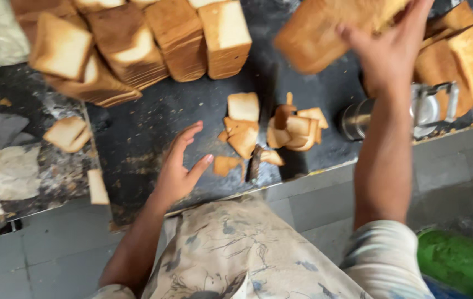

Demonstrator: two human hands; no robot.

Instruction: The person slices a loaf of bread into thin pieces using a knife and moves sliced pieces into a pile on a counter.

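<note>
My counter is a dark, worn slab, scuffed and dusted with crumbs, with a pale-stained stretch at its left end. Along its far edge stand sliced loaves, leaning against one another, and more loaves lie at the far right. In the middle sits a heap of crusts and cut pieces. A steel can lies on its side just right of that heap. Two slices rest on the stained part, and one slice lies near the front edge.
</note>
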